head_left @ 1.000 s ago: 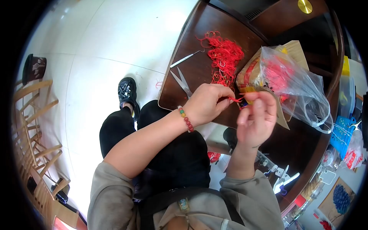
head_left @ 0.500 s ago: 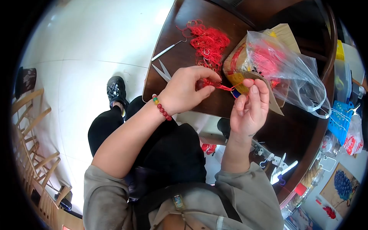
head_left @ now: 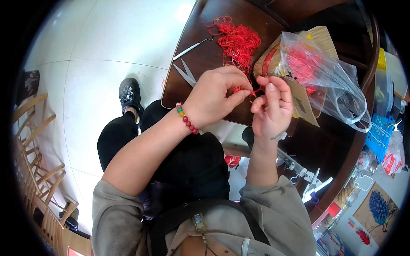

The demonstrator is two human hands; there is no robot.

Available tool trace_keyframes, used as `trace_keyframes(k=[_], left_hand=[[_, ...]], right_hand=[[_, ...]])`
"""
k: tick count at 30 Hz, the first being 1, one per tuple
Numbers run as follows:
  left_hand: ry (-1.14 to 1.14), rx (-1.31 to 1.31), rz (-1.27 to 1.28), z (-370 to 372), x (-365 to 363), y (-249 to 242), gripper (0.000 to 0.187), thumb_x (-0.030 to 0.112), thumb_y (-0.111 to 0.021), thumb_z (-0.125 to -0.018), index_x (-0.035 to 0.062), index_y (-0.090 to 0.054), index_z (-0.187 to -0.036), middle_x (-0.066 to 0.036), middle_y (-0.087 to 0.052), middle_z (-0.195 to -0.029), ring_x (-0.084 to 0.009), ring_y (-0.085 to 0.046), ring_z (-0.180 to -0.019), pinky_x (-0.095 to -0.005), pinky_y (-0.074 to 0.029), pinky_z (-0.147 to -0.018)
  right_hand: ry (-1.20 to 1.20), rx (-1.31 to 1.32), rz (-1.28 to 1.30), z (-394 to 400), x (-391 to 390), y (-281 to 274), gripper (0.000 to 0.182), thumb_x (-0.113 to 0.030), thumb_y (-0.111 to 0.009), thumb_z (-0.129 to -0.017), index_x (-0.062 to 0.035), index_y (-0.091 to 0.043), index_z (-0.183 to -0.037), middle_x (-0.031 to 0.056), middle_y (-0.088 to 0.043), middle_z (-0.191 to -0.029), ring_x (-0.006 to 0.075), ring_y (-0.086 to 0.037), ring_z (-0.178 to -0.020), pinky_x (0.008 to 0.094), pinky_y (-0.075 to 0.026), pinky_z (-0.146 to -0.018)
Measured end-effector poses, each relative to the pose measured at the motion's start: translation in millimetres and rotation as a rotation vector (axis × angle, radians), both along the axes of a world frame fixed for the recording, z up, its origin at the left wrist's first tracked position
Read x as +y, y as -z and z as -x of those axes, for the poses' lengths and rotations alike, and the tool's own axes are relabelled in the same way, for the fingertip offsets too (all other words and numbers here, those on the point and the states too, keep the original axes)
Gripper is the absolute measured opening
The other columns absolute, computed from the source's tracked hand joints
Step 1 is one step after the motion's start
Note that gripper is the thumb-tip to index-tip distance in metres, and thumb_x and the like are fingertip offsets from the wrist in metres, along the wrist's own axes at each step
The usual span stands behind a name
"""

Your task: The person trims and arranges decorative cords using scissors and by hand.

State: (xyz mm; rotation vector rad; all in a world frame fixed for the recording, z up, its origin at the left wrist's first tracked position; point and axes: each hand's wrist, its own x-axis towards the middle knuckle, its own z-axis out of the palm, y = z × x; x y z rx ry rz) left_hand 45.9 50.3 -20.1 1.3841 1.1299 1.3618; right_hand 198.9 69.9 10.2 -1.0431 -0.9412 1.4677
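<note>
My left hand (head_left: 220, 94), with a beaded bracelet at its wrist, pinches a bunch of red cord (head_left: 253, 92) over the table's front edge. Facing it on the right, my right hand (head_left: 273, 104) has its palm turned up and its fingers curled, thumb against fingers, at the other end of the cord. Beyond my hands lies a tangled pile of red cords (head_left: 240, 42). Left of the pile rests a white-handled hook tool (head_left: 186, 50). The scissors (head_left: 185, 73) lie with blades apart, their handles hidden behind my left hand.
A cardboard box (head_left: 299, 100) and a clear plastic bag (head_left: 337, 81) holding red items stand at the right on the dark wooden table (head_left: 205, 25). Wooden chairs (head_left: 38, 149) are at the far left. A blue packet (head_left: 379, 136) hangs at the right.
My hands have drawn closer together, and the stretch of red cord between them is shorter. The table and its items appear shifted slightly right in view.
</note>
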Motion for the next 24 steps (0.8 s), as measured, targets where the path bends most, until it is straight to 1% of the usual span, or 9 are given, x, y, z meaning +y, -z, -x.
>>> trace_keyframes(k=[2, 5, 9, 10, 12, 14, 18, 21, 24], left_hand=[[-0.042, 0.004, -0.015, 4.1, -0.3, -1.0, 0.010, 0.004, -0.064, -0.084, 0.0003, -0.066, -0.092, -0.004, -0.065, -0.079, -0.0055, -0.055, -0.062, -0.0206, -0.045, -0.054], [-0.023, -0.227, 0.218, 8.8, 1.2, -8.0, 0.012, 0.007, -0.062, -0.087, -0.0011, -0.065, -0.095, -0.003, -0.065, -0.080, -0.0044, -0.055, -0.060, -0.0191, -0.045, -0.052], [0.009, -0.066, 0.287, 12.6, 4.1, -1.6, 0.017, 0.008, -0.060, -0.089, -0.0004, -0.064, -0.102, -0.002, -0.064, -0.080, -0.0030, -0.051, -0.056, -0.0184, -0.043, -0.049], [-0.018, -0.027, 0.221, 9.8, 3.1, 0.5, 0.018, 0.008, -0.060, -0.089, 0.0000, -0.063, -0.104, -0.001, -0.064, -0.081, -0.0026, -0.050, -0.056, -0.0182, -0.043, -0.049], [-0.069, 0.052, 0.086, 4.8, 2.1, -1.0, 0.022, 0.008, -0.060, -0.088, 0.0009, -0.062, -0.109, -0.001, -0.064, -0.083, -0.0019, -0.049, -0.057, -0.0179, -0.042, -0.050], [0.118, -0.174, 0.269, 9.6, 2.7, -12.9, 0.026, 0.007, -0.060, -0.088, 0.0011, -0.060, -0.113, 0.000, -0.064, -0.085, -0.0017, -0.049, -0.060, -0.0178, -0.041, -0.052], [0.360, -0.463, 0.441, 8.6, 1.4, -23.1, 0.030, 0.007, -0.062, -0.087, 0.0013, -0.058, -0.117, 0.001, -0.063, -0.087, -0.0017, -0.051, -0.064, -0.0174, -0.042, -0.055], [0.360, -0.520, 0.464, 5.9, 0.2, -12.8, 0.021, 0.003, -0.061, -0.085, -0.0002, -0.062, -0.105, -0.001, -0.064, -0.086, -0.0030, -0.055, -0.067, -0.0199, -0.046, -0.058], [0.248, -0.417, 0.400, 10.5, 1.6, -15.5, 0.018, 0.003, -0.062, -0.085, 0.0002, -0.062, -0.103, 0.000, -0.064, -0.085, -0.0009, -0.052, -0.064, -0.0186, -0.044, -0.055]], right_hand=[[0.005, -0.070, 0.021, 1.2, 1.0, 9.6, 0.015, -0.004, -0.054, -0.093, 0.0011, -0.055, -0.106, 0.0159, -0.066, -0.095, 0.0115, -0.055, -0.047, 0.0196, -0.043, -0.040], [-0.001, -0.109, 0.025, -2.7, 1.2, 22.9, 0.013, -0.004, -0.054, -0.093, 0.0012, -0.055, -0.105, 0.0163, -0.066, -0.095, 0.0108, -0.053, -0.045, 0.0198, -0.042, -0.040], [0.009, -0.066, 0.001, -11.2, -2.8, 18.2, 0.017, -0.003, -0.051, -0.093, 0.0010, -0.055, -0.109, 0.0173, -0.066, -0.096, 0.0084, -0.048, -0.043, 0.0179, -0.039, -0.039], [-0.003, -0.069, -0.009, -12.8, -3.7, 15.3, 0.020, -0.006, -0.048, -0.095, 0.0012, -0.053, -0.113, 0.0207, -0.065, -0.099, 0.0079, -0.046, -0.041, 0.0172, -0.035, -0.037], [-0.073, 0.081, 0.064, -13.8, -5.1, 2.6, 0.023, -0.011, -0.044, -0.097, 0.0015, -0.051, -0.116, 0.0234, -0.064, -0.101, 0.0082, -0.046, -0.041, 0.0173, -0.032, -0.036], [-0.150, 0.163, 0.106, -14.0, -5.3, -7.5, 0.030, -0.018, -0.036, -0.100, 0.0024, -0.045, -0.121, 0.0276, -0.062, -0.104, 0.0093, -0.046, -0.040, 0.0172, -0.028, -0.035], [-0.237, 0.245, 0.113, -9.1, -6.7, -23.5, 0.031, -0.018, -0.034, -0.101, 0.0031, -0.043, -0.121, 0.0280, -0.062, -0.105, 0.0106, -0.047, -0.039, 0.0166, -0.029, -0.036], [-0.251, 0.225, 0.092, -7.2, -5.0, -29.6, 0.031, -0.018, -0.034, -0.101, 0.0034, -0.042, -0.121, 0.0284, -0.062, -0.105, 0.0114, -0.048, -0.039, 0.0164, -0.028, -0.036], [-0.244, 0.099, 0.081, -7.3, -3.3, -33.4, 0.030, -0.016, -0.037, -0.099, 0.0032, -0.041, -0.123, 0.0291, -0.061, -0.105, 0.0111, -0.049, -0.040, 0.0162, -0.029, -0.036]])
